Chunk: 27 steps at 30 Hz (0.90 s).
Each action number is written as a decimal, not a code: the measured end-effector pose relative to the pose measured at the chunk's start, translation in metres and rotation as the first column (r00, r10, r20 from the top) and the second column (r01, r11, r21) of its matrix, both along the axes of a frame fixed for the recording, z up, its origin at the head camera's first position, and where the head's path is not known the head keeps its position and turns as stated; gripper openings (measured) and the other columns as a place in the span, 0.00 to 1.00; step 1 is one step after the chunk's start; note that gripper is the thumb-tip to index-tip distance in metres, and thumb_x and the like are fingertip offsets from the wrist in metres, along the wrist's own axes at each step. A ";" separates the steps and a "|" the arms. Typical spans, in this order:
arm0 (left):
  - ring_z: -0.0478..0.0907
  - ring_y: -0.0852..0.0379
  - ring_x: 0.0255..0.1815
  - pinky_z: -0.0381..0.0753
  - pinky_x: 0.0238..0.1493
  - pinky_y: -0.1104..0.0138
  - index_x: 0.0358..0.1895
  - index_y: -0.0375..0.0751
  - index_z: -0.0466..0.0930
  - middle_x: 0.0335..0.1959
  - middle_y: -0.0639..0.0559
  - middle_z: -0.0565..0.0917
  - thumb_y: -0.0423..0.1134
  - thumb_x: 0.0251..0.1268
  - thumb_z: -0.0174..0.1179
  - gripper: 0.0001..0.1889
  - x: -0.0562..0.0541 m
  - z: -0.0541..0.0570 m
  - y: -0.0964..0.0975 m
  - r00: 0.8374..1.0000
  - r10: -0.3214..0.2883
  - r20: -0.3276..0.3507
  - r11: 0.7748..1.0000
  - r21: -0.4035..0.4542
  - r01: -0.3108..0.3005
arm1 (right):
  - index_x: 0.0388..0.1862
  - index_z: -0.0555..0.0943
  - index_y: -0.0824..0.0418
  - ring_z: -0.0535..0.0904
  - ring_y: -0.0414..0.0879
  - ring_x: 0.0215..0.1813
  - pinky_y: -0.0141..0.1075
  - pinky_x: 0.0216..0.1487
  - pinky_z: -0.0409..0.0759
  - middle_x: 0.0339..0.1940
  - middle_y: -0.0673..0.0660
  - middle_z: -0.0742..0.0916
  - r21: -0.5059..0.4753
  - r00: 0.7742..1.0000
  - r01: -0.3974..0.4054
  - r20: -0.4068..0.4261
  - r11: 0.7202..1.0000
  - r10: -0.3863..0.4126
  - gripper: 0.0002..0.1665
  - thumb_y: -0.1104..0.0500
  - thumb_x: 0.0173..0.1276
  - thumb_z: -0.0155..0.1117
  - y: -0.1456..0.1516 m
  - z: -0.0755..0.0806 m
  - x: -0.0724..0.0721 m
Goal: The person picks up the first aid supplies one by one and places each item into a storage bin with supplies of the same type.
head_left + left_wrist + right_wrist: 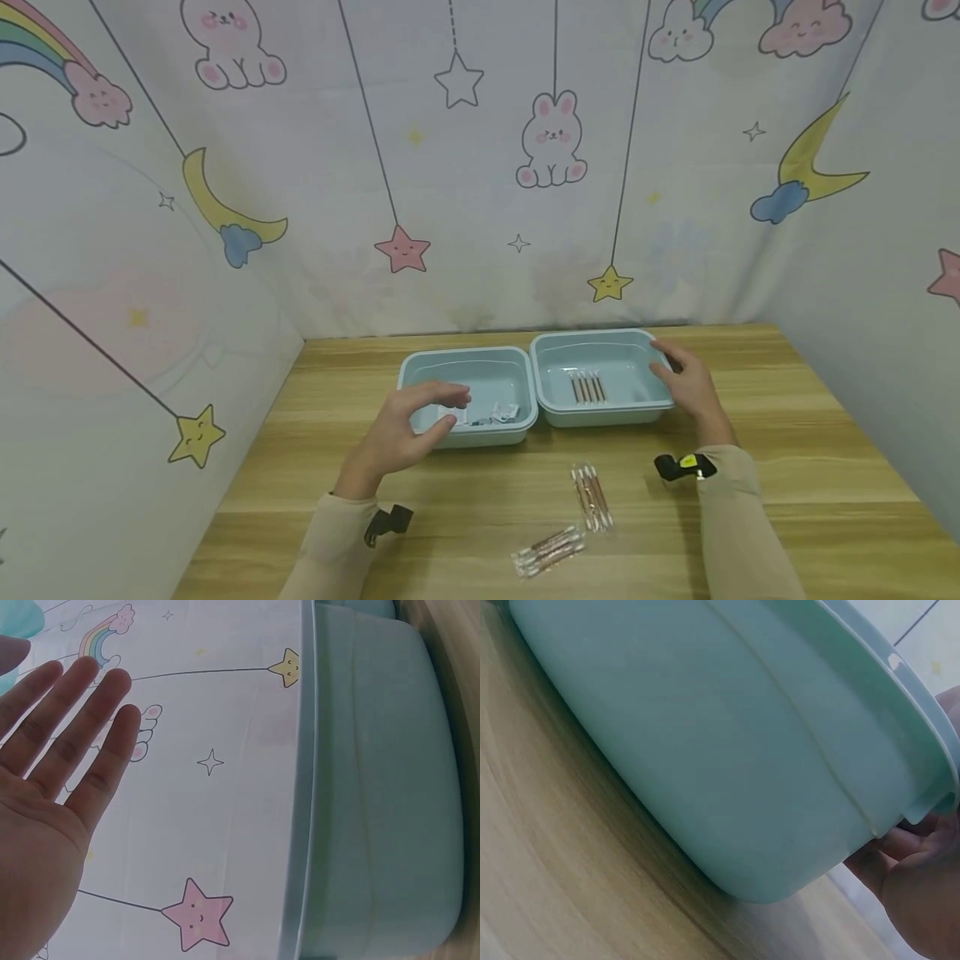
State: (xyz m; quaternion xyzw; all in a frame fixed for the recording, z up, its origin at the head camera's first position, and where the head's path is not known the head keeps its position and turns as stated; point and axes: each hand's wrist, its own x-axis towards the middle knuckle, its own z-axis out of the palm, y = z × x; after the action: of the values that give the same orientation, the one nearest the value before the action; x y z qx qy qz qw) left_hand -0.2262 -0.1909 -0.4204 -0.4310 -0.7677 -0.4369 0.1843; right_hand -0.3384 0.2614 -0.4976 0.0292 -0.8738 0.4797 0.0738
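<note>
Right hand [690, 390]: fingers curled under the rim at the right end of the right basin [607, 418], thumb over it; grasping that rim.
Left hand [401, 432]: fingers extended, thumb apart, holding nothing; raised at the near left of the left basin [498, 437].
Basins: two, pale blue-green, side by side; the right one in the right fingers, the left one just beside the left fingers.
Swab bundle [588, 387]: brown sticks in a row, inside the right basin, left of the right fingers and apart from them.
Small packets [505, 412]: whitish, inside the left basin, near its front wall; contents too small to tell.
Swab packs: two, clear-wrapped, white-tipped, one upper [592, 498], one lower [549, 551], in front of the basins, clear of both hands.
Table [450, 533]: wood-grained.
Backdrop [480, 183]: white, printed with stars and rabbits.
</note>
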 end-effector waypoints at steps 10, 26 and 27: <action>0.84 0.53 0.46 0.84 0.48 0.63 0.52 0.36 0.81 0.45 0.47 0.87 0.26 0.59 0.62 0.17 -0.002 -0.004 0.009 0.999 -0.042 -0.017 0.998 -0.044 0.041 | 0.70 0.69 0.64 0.60 0.66 0.75 0.59 0.73 0.60 0.74 0.68 0.67 -0.018 0.999 0.013 0.046 1.000 -0.012 0.28 0.64 0.72 0.53 -0.002 0.004 0.001; 0.83 0.57 0.48 0.84 0.46 0.68 0.52 0.41 0.81 0.47 0.50 0.86 0.30 0.59 0.66 0.17 0.000 -0.009 0.027 0.995 -0.100 -0.003 0.979 -0.178 0.098 | 0.71 0.68 0.63 0.59 0.66 0.75 0.59 0.73 0.58 0.74 0.68 0.66 -0.033 0.998 0.016 0.060 0.999 -0.014 0.28 0.62 0.73 0.53 -0.002 0.008 0.004; 0.83 0.58 0.48 0.84 0.46 0.69 0.52 0.42 0.81 0.48 0.51 0.86 0.31 0.59 0.66 0.16 0.000 -0.010 0.028 0.995 -0.098 0.003 0.978 -0.184 0.097 | 0.71 0.68 0.63 0.59 0.66 0.75 0.59 0.73 0.58 0.74 0.68 0.66 -0.033 0.998 0.016 0.058 0.999 -0.014 0.28 0.62 0.73 0.53 -0.002 0.007 0.003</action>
State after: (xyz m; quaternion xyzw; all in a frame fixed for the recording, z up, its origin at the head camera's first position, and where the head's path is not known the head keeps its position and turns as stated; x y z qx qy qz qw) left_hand -0.2266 -0.1631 -0.4305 -0.4845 -0.7822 -0.3714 0.1245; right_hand -0.3349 0.2595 -0.4905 0.0075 -0.8676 0.4944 0.0524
